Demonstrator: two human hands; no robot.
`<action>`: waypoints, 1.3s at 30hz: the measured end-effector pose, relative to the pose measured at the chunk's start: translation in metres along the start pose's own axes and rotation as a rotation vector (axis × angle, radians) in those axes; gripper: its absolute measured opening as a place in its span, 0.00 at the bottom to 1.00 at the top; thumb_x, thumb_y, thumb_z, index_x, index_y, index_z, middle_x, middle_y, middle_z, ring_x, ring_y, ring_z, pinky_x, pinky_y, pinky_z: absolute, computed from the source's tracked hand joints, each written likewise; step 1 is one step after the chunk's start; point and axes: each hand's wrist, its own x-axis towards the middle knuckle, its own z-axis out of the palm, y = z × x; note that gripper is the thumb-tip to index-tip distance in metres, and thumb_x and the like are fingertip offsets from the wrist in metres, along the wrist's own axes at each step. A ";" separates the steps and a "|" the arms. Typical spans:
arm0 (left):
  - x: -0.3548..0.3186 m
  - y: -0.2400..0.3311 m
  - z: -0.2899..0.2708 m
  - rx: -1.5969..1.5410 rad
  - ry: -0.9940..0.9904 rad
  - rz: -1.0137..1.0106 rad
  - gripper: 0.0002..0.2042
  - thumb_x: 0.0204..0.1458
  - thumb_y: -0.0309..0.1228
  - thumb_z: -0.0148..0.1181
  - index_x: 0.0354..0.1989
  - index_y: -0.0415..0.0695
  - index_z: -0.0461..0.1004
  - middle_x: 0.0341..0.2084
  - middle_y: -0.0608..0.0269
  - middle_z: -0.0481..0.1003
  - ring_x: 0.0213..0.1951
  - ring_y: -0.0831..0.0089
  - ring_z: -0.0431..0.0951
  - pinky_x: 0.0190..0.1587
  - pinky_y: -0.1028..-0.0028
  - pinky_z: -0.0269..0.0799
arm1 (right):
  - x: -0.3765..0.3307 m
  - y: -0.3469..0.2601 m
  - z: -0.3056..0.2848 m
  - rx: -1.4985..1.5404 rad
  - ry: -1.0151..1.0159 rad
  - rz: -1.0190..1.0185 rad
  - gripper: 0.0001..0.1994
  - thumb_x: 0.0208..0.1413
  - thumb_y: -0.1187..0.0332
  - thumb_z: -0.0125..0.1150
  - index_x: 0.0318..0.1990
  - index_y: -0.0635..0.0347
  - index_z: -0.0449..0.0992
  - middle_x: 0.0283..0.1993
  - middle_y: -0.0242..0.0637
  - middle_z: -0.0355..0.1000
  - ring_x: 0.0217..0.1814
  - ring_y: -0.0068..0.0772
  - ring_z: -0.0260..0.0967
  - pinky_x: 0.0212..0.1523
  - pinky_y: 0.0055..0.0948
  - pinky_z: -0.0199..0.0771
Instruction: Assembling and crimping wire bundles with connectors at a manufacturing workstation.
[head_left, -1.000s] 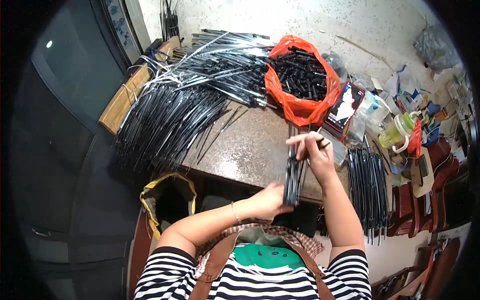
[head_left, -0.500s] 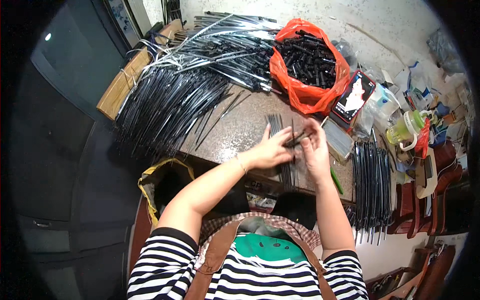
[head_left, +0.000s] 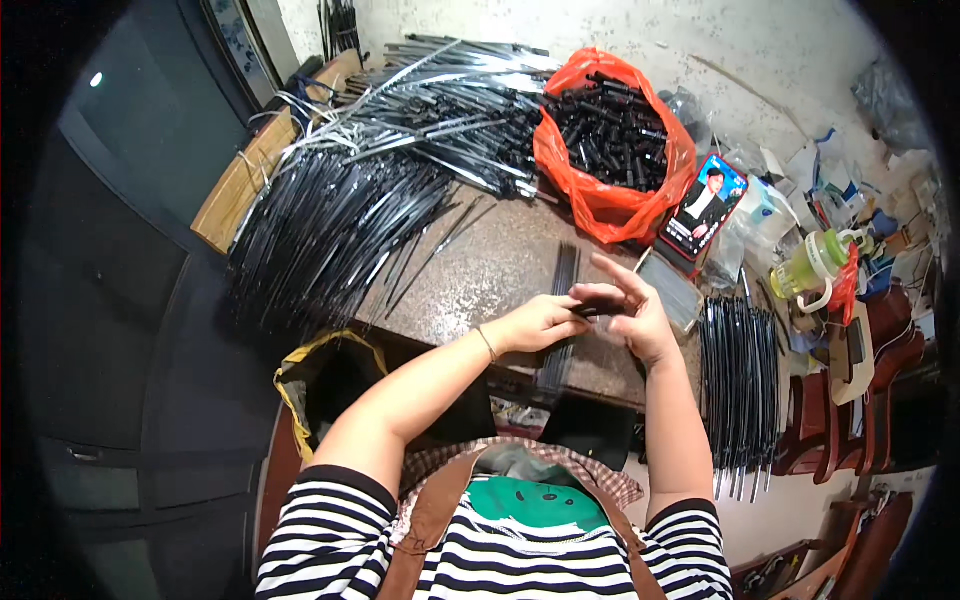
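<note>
My left hand [head_left: 545, 323] is closed over a bundle of thin dark rods [head_left: 567, 268], which runs upright in the picture under its fingers and past the table's near edge. My right hand [head_left: 640, 318] is beside it, palm turned inward, index finger stretched out and the other fingers curled. Between the two hands is a small dark piece [head_left: 601, 306], blurred, its kind unclear; the right fingers close around it. The bundle's lower end is smeared by motion.
Piles of black rods [head_left: 340, 220] cover the table's left side. Behind my hands stands a red plastic bag [head_left: 620, 220] of short black parts. A phone [head_left: 705, 205], a clear box [head_left: 668, 288], a stack of black rods [head_left: 740, 380] and a green bottle [head_left: 808, 265] are on the right.
The fanned rods are now gathered into a tighter bundle, shifted slightly left. My right hand has moved lower, its index finger now stretched out. The green thing by my right wrist is hidden.
</note>
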 end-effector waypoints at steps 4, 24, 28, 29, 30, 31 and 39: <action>0.000 0.008 0.000 0.184 -0.053 -0.076 0.09 0.43 0.31 0.46 0.30 0.41 0.68 0.30 0.54 0.66 0.34 0.64 0.67 0.37 0.72 0.60 | 0.001 0.017 -0.006 -0.498 0.154 0.028 0.09 0.40 0.73 0.52 0.31 0.66 0.70 0.29 0.34 0.68 0.30 0.19 0.63 0.32 0.17 0.63; -0.003 0.042 -0.012 -0.068 0.114 0.185 0.07 0.39 0.24 0.49 0.27 0.40 0.71 0.28 0.60 0.69 0.31 0.71 0.70 0.34 0.77 0.65 | 0.022 -0.026 0.002 -0.948 0.498 0.016 0.10 0.44 0.66 0.45 0.32 0.61 0.69 0.31 0.46 0.65 0.28 0.42 0.64 0.29 0.31 0.63; 0.006 0.042 -0.003 -0.115 0.215 0.198 0.06 0.38 0.26 0.52 0.27 0.41 0.71 0.27 0.62 0.70 0.26 0.76 0.71 0.29 0.81 0.65 | -0.020 -0.019 -0.068 -1.775 0.426 -0.129 0.05 0.33 0.72 0.54 0.22 0.63 0.70 0.23 0.38 0.62 0.27 0.40 0.59 0.29 0.29 0.61; 0.012 0.041 -0.003 -0.104 0.238 0.203 0.05 0.38 0.25 0.52 0.26 0.41 0.71 0.27 0.62 0.70 0.26 0.78 0.71 0.28 0.82 0.66 | -0.026 -0.015 -0.072 -1.726 0.449 -0.152 0.05 0.32 0.73 0.55 0.21 0.63 0.69 0.22 0.38 0.61 0.28 0.39 0.58 0.29 0.29 0.60; 0.014 0.038 -0.003 -0.099 0.241 0.215 0.05 0.38 0.25 0.52 0.26 0.41 0.71 0.27 0.62 0.70 0.26 0.78 0.71 0.28 0.82 0.66 | -0.029 -0.011 -0.073 -1.672 0.460 -0.183 0.05 0.30 0.74 0.56 0.19 0.62 0.69 0.21 0.38 0.59 0.28 0.38 0.57 0.29 0.30 0.60; 0.016 0.034 -0.003 -0.100 0.262 0.204 0.05 0.38 0.25 0.52 0.25 0.41 0.72 0.26 0.62 0.70 0.26 0.78 0.71 0.28 0.82 0.66 | -0.029 -0.006 -0.073 -1.661 0.454 -0.331 0.05 0.30 0.74 0.56 0.18 0.63 0.67 0.21 0.37 0.59 0.28 0.36 0.58 0.28 0.29 0.60; 0.016 0.031 -0.006 -0.126 0.262 0.151 0.06 0.37 0.23 0.52 0.26 0.40 0.71 0.28 0.60 0.70 0.28 0.75 0.71 0.30 0.81 0.66 | -0.026 -0.005 -0.040 -1.352 0.520 -0.540 0.05 0.37 0.78 0.50 0.25 0.64 0.67 0.29 0.40 0.63 0.32 0.36 0.61 0.34 0.24 0.61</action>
